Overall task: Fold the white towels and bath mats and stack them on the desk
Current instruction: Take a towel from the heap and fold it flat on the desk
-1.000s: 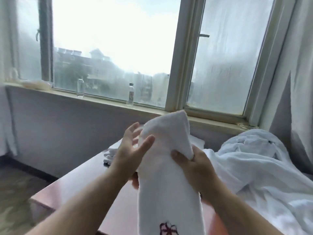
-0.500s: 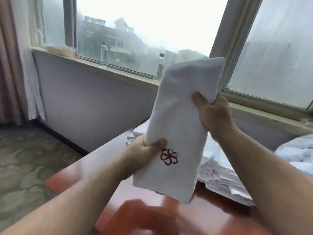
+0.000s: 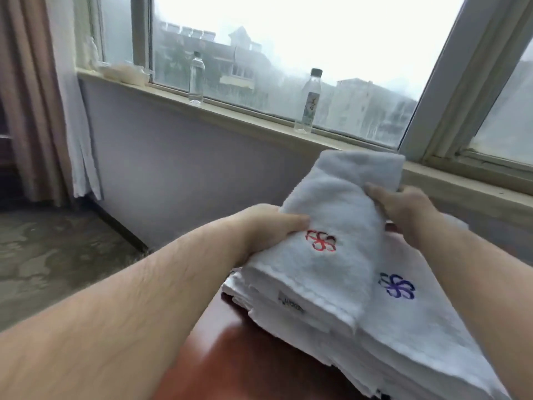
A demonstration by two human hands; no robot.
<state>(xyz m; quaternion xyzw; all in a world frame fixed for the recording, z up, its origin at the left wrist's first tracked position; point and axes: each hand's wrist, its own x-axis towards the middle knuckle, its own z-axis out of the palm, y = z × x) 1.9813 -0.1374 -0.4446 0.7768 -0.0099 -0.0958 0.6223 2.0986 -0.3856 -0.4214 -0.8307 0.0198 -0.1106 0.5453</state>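
Observation:
A folded white towel [image 3: 334, 203] with a red flower emblem is held between both hands. Its near end lies on a stack of folded white towels [image 3: 409, 327], and its far end is still raised. My left hand [image 3: 268, 226] grips its left edge, thumb on top beside the emblem. My right hand [image 3: 403, 206] grips its upper right edge. The top towel of the stack bears a blue flower emblem. The stack sits on the reddish-brown desk [image 3: 253, 359].
Two clear plastic bottles [image 3: 196, 79] [image 3: 309, 102] stand on the windowsill beyond the desk. A beige curtain [image 3: 31, 96] hangs at the left over patterned carpet [image 3: 52, 255]. The desk's left edge drops off below my left forearm.
The towel has come down from an upright hold in the air onto the stack. Both hands lowered with it, and the view swung left and down.

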